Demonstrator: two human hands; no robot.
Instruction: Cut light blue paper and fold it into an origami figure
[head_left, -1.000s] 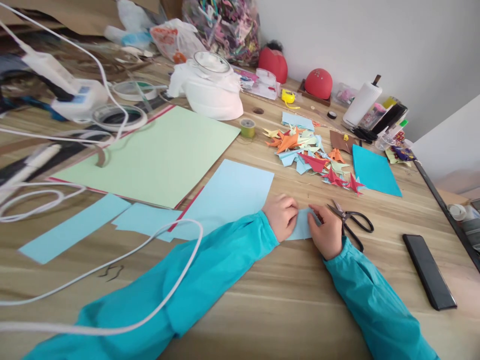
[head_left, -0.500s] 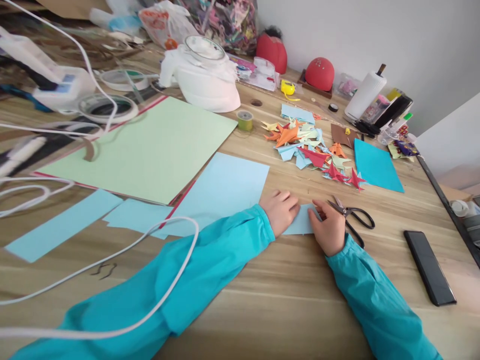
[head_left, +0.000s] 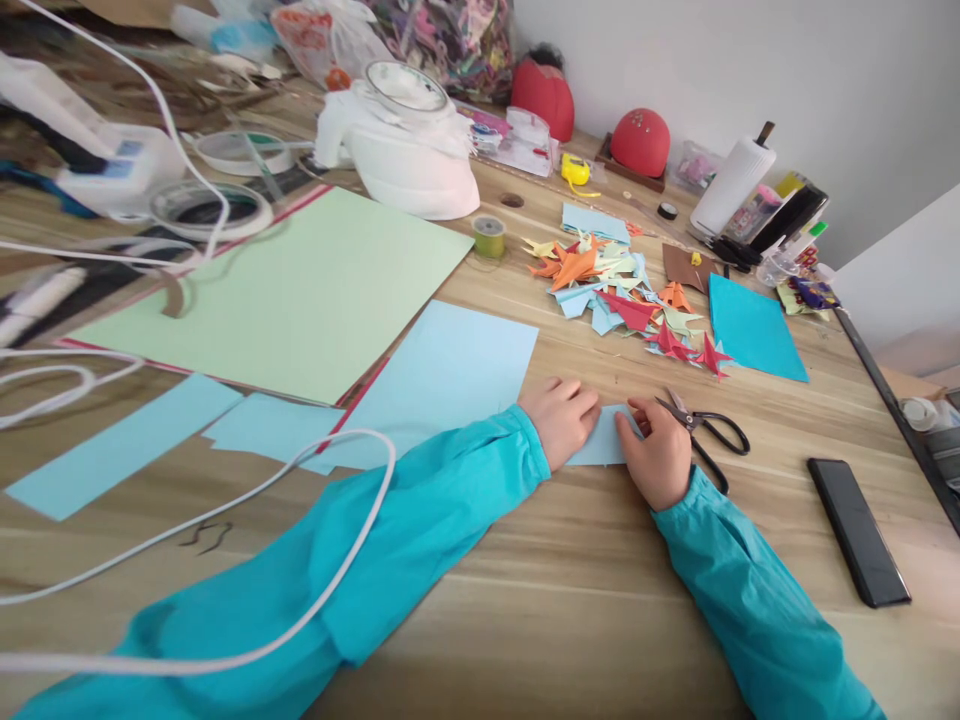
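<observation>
A small light blue paper piece (head_left: 604, 447) lies on the wooden table (head_left: 570, 600) between my two hands. My left hand (head_left: 559, 420) rests on its left edge with the fingers curled down onto it. My right hand (head_left: 658, 455) presses the paper's right side, fingers bent and pinching its upper corner. Both arms wear teal sleeves. Black scissors (head_left: 705, 435) lie just right of my right hand, touching nothing.
A larger light blue sheet (head_left: 442, 380) and a pale green sheet (head_left: 300, 290) lie to the left, with blue strips (head_left: 120, 445). Folded coloured paper shapes (head_left: 622, 295) are piled behind. A teal sheet (head_left: 754, 330), a black phone (head_left: 859, 530) and white cables (head_left: 225, 520) surround the spot.
My hands have stayed on the small blue paper; the fingers shifted slightly along it. The view has drifted a little, nothing else moved.
</observation>
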